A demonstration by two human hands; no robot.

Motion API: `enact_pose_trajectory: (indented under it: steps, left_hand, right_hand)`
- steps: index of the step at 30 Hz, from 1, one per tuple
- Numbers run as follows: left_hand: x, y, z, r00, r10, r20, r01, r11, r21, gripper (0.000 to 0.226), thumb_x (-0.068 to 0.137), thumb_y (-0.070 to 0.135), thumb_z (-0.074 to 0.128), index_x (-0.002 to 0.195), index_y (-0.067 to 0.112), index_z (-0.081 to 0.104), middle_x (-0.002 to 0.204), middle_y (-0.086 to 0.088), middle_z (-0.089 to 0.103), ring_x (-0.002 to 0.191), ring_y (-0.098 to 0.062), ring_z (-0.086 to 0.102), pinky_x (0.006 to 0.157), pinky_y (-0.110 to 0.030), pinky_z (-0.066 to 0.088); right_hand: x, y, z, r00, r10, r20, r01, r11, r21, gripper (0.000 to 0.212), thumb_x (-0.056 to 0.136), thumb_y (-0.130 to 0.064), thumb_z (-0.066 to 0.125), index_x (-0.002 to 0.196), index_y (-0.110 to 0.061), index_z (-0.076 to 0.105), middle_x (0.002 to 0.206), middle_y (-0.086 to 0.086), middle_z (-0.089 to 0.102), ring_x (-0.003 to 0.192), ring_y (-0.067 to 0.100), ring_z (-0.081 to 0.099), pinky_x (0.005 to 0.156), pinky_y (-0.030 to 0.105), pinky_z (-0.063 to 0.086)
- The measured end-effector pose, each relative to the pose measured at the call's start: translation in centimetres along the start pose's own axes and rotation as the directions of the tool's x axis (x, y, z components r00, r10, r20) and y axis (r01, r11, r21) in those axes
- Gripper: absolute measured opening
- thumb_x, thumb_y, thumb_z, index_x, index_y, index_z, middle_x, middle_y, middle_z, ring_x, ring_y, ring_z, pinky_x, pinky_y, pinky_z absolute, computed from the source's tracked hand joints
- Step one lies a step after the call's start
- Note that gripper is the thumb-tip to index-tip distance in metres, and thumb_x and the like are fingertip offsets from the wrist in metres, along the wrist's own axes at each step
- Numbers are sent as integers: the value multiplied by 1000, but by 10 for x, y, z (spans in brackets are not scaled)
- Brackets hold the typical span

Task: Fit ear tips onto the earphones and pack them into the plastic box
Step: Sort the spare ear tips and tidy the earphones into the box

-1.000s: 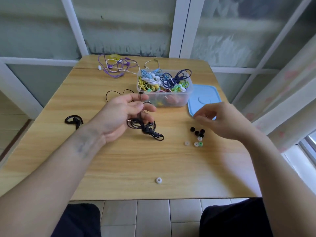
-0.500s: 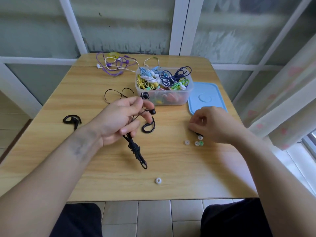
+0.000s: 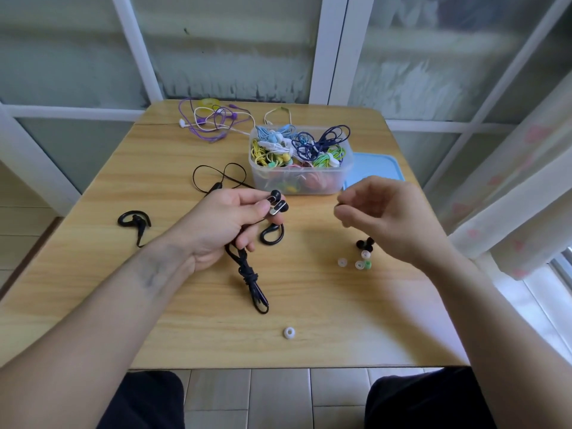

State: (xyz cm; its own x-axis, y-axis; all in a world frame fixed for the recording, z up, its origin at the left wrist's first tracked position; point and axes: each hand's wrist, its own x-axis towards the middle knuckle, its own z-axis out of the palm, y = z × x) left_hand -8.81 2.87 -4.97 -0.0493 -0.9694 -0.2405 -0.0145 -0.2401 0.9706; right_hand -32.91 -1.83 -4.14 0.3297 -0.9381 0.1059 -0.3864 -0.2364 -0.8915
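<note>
My left hand (image 3: 227, 226) grips a pair of black earphones (image 3: 277, 203), both buds sticking out past the fingertips, the knotted cable bundle (image 3: 251, 281) trailing onto the table. My right hand (image 3: 391, 216) is raised to the right of the buds and pinches a small black ear tip (image 3: 337, 206) at its fingertips. A little pile of black, white and green ear tips (image 3: 362, 254) lies on the table below that hand. The clear plastic box (image 3: 298, 180) full of coloured coiled earphones stands behind the hands.
A blue lid (image 3: 376, 168) lies right of the box. A black ear-hook earphone (image 3: 134, 221) sits at the left, its cable looping behind my left hand. Purple and white earphones (image 3: 210, 120) lie at the far edge. One white ear tip (image 3: 289, 332) lies near the front.
My right hand rose from the ear-tip pile with a black tip pinched and moved toward the buds. My left hand turned the earphone buds toward it.
</note>
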Motion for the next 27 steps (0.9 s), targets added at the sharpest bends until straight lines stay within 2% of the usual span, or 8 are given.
enact_pose_trajectory:
  steps: [3,6,9,13,15,18,22,27]
  left_hand:
    - [-1,4,0,998,-4,60,7,999,-52,21,98,13,50,110,7,66,93,-8,68,38,-7,34,47,-22,43]
    - [-6,5,5,990,35,136,-26,998,-65,37,84,26,63,114,5,66,88,-6,68,34,-5,28,42,-20,36]
    - [-9,1,15,986,133,96,-131,991,-19,29,82,20,68,109,7,69,74,-3,65,32,-6,25,38,-23,33]
    - [-8,-1,17,977,210,24,-211,975,75,17,96,12,56,105,12,70,76,-4,67,34,-9,35,45,-26,45]
    - [-9,0,16,977,213,20,-214,971,103,20,99,13,50,108,11,67,77,-4,69,35,-12,39,49,-28,49]
    - [-11,0,17,980,197,24,-198,973,116,19,101,13,47,106,9,64,76,-4,71,38,-15,43,55,-32,52]
    - [-10,-3,18,985,172,-6,-170,979,109,12,98,10,52,100,11,64,77,-7,73,42,-15,48,64,-39,52]
    - [-9,-6,20,987,161,-15,-159,982,100,12,98,10,54,105,6,62,79,-9,73,43,-15,50,67,-42,52]
  right_hand:
    - [-8,-7,17,999,-5,36,-4,971,237,15,82,-3,78,94,-7,70,76,7,71,63,16,65,58,25,52]
    - [-17,-13,37,995,87,45,-97,909,405,15,80,-4,77,94,-5,71,77,11,73,67,19,70,53,21,52]
    - [-21,-15,49,979,170,110,-201,741,641,20,75,-6,74,94,-1,68,84,16,75,77,26,75,64,27,59]
    - [-21,-15,53,953,241,185,-297,611,734,34,70,-8,75,101,-4,63,95,19,76,90,28,75,68,27,58]
    - [-22,-13,54,945,266,188,-316,612,724,38,73,-11,75,108,-5,61,99,17,76,93,27,75,67,27,58]
    - [-22,-11,56,949,275,156,-303,646,701,28,81,-18,72,105,-6,64,95,10,76,92,25,75,64,25,56]
    - [-20,-9,60,948,312,61,-275,709,650,25,83,-20,73,102,-3,70,82,8,68,61,12,61,56,23,51]
    - [-20,-9,59,972,229,-46,-172,836,521,16,86,-17,74,94,-3,73,70,13,63,56,15,61,59,29,56]
